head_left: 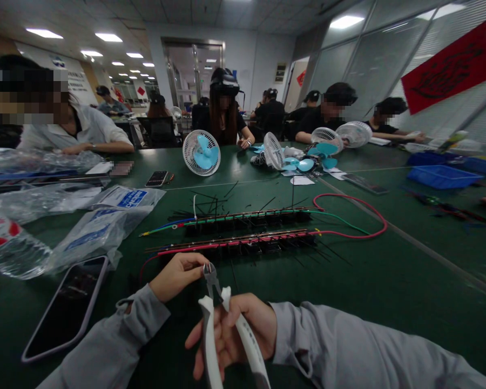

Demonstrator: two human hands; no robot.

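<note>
My right hand [253, 319] is wrapped loosely around the white-handled diagonal cutters [213, 283], whose handles are spread apart and whose jaws point away from me. My left hand [178, 278] is closed in a pinch right beside the jaw tips; whatever lies between its fingertips is too small to make out. Just beyond both hands lies a long black strip with a red cable [227, 240] along it and thin black ends sticking out. Behind it, roughly parallel, is a second strip with a green wire [251, 215]. An upright white tie [195, 206] stands at its left end.
A phone [67, 308] and a water bottle [12, 246] lie at left near plastic bags [105, 221]. Loose black tie pieces [214, 205] are scattered behind the strips. Across the table are fans [201, 153], blue bins [443, 176] and several seated people.
</note>
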